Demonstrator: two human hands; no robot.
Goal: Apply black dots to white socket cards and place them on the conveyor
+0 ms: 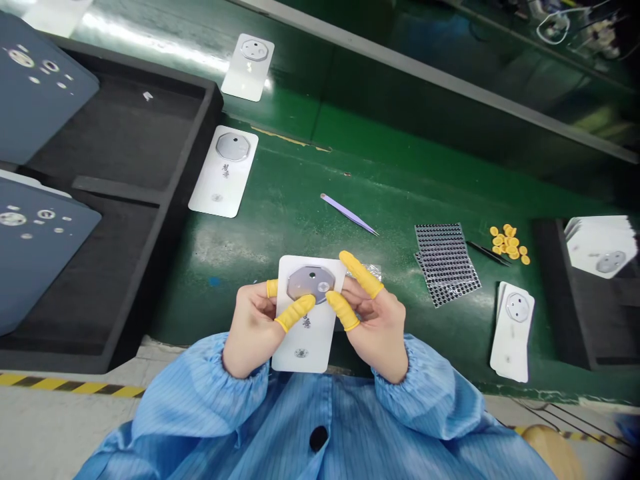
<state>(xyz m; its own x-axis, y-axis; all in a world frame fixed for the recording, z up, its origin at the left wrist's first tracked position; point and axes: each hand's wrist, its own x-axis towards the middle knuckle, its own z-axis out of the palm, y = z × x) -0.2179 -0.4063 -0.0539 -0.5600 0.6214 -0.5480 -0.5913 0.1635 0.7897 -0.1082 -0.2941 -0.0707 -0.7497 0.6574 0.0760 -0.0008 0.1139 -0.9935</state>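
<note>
My left hand [253, 331] grips a white phone back cover [315, 343] from its left side, the thumb lying on the front below the grey octagonal camera plate [296, 280]. At the right edge my right hand [377, 328] pinches the same cover, its thumb by the plate and its index finger stretched along the top right corner. Yellow finger cots sleeve several fingertips; the fingers behind the cover are hidden. The cover tilts up before my chest, with dark lettering and a small round mark below the plate. Partly hidden behind my right hand is a clear plastic piece [373, 271].
Purple tweezers [350, 215] lie ahead on the green table. To the right are sheets of small black dots [445, 260], black tweezers [487, 253], yellow finger cots [507, 243] and stacked covers [510, 343]. Black trays [193, 147] flank both sides; two more covers [225, 190] stand back left.
</note>
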